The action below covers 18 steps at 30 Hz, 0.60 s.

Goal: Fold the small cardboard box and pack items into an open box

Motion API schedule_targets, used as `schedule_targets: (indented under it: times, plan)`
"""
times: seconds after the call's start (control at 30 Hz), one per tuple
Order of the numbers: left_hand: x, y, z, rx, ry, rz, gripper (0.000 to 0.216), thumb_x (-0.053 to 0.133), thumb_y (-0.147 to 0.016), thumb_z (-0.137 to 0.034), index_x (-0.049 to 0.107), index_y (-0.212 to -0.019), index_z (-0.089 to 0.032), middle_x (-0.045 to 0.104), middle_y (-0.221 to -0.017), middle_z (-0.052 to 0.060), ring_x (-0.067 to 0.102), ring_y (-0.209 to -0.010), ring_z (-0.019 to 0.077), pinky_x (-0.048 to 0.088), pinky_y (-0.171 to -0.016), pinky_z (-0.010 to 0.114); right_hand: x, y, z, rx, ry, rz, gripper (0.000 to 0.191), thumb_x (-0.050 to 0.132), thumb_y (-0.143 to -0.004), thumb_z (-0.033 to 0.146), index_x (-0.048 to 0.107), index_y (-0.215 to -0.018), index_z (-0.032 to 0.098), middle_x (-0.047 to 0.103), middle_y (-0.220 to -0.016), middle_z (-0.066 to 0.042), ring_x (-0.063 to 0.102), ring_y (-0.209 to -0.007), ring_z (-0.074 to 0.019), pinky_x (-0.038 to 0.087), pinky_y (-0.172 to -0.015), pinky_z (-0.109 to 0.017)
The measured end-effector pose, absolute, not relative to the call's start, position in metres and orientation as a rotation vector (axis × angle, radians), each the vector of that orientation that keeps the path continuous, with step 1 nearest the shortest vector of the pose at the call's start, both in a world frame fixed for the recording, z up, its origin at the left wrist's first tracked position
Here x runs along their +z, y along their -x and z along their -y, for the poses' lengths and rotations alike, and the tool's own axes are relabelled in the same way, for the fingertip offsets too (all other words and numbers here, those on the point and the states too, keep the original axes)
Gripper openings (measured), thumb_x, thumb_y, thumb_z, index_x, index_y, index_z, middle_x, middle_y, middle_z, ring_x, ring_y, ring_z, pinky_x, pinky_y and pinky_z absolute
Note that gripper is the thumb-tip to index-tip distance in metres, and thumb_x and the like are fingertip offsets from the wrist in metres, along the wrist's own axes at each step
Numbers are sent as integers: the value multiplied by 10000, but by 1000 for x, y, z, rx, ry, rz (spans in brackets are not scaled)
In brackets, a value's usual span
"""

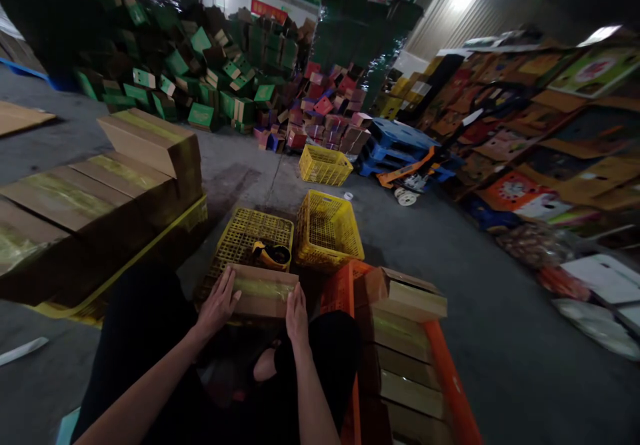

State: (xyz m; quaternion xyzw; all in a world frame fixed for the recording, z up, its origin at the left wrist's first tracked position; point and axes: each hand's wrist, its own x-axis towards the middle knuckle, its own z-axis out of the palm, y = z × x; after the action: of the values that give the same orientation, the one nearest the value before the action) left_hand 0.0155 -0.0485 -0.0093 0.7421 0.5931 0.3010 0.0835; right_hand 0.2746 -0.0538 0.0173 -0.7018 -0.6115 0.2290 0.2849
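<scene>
A brown cardboard box (263, 290) with clear yellowish tape along its top lies before my knees. My left hand (219, 303) is pressed against its left end, and my right hand (297, 310) presses its right end, so the box is held between both palms. Just beyond it, a yellow and black tape dispenser (271, 255) rests on an upturned yellow crate (245, 231). An orange crate (445, 358) full of cardboard boxes stands by my right knee. On my left, several taped cardboard boxes (75, 198) sit on a yellow crate (187, 221).
Ahead stand an open yellow crate (345, 255) and another yellow crate (326, 168). Farther back are heaped green boxes (203, 115), red boxes (323, 105), stacked blue pallets (395, 141) and an orange pallet jack (410, 171). Shelves of cartons (560, 138) line the right side.
</scene>
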Motion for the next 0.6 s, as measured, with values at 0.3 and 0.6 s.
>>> schedule_targets:
  times: [0.3, 0.6]
  plan:
    - [6, -34, 69, 743, -2388, -1811, 559, 402, -974, -272, 377, -1521, -161, 393, -1561, 137, 331, -1466, 299, 254, -1185, 542, 32, -226, 84, 109, 1926, 1982, 738, 309, -992, 612, 317, -1539, 116, 315, -1593, -154, 184, -1510, -344, 100, -1188, -630]
    - [4, -36, 74, 723, -2489, -1575, 593, 387, -956, -195, 323, -1544, -228, 361, -1589, 64, 308, -1480, 243, 256, -1187, 465, 27, -174, 75, 301, 1726, 2122, 704, 341, -1000, 575, 365, -1513, 94, 340, -1580, -149, 274, -1487, -318, 216, -1203, -521]
